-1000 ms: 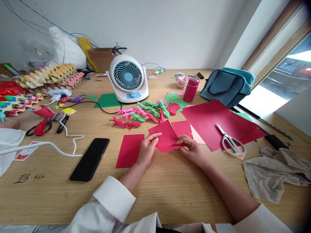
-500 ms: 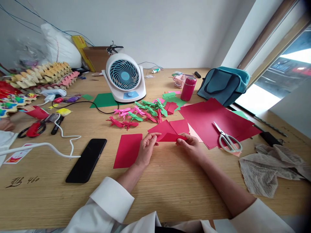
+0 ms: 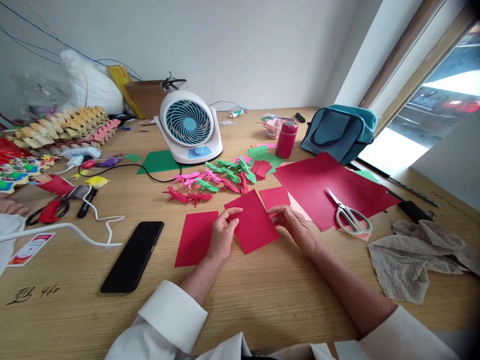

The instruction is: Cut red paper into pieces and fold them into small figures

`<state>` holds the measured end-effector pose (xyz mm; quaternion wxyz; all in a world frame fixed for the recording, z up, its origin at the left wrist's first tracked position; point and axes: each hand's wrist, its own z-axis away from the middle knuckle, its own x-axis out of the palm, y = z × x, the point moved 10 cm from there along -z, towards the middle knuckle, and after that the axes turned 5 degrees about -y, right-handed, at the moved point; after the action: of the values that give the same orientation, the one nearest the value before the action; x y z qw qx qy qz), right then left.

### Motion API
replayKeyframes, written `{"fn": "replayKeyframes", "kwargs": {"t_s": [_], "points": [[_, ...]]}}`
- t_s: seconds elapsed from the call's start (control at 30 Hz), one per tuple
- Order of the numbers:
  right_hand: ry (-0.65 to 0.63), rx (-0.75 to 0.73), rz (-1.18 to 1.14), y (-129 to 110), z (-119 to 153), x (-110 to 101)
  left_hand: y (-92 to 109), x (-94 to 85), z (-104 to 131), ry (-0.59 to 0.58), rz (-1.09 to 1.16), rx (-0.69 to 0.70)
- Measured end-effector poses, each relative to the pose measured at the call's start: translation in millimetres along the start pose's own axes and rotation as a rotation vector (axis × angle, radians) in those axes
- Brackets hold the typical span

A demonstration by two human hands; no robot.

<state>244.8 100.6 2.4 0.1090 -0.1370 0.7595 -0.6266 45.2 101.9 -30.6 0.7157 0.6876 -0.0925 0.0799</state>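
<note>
A red paper sheet (image 3: 255,225) lies flat and tilted between my two hands. My left hand (image 3: 224,234) pinches its left edge between thumb and fingers. At the sheet's right edge is my right hand (image 3: 294,227), its fingers bent close together; whether they grip the paper is too small to tell. Another red rectangle (image 3: 195,239) rests on the table left of my left hand. A smaller red piece (image 3: 275,197) lies just beyond the held sheet. Folded green, pink and red paper pieces (image 3: 221,175) are heaped behind.
Scissors (image 3: 348,215) lie on large red sheets (image 3: 330,185) at right, near a cloth (image 3: 401,260). A phone (image 3: 132,256) is at left. A fan (image 3: 189,125), red bottle (image 3: 287,140) and blue bag (image 3: 337,132) stand behind. A person's hand (image 3: 13,205) shows far left.
The red sheet, bent up between my hands before, is now flat and turned to show its full face. My right hand has shifted slightly at its edge. The view has tilted a little.
</note>
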Motion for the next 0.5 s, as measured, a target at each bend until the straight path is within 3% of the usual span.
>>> {"fn": "replayKeyframes", "kwargs": {"t_s": [0.17, 0.3, 0.5], "points": [[0.094, 0.028, -0.047, 3, -4, -8, -3, 17.4, 4, -0.139, 0.025, -0.066], [-0.003, -0.027, -0.058, -5, -5, 4, -8, 35.4, 12, -0.283, 0.08, -0.191], [-0.099, -0.029, 0.036, -9, 0, 17, -14, 42.7, 20, -0.385, 0.006, -0.28]]}}
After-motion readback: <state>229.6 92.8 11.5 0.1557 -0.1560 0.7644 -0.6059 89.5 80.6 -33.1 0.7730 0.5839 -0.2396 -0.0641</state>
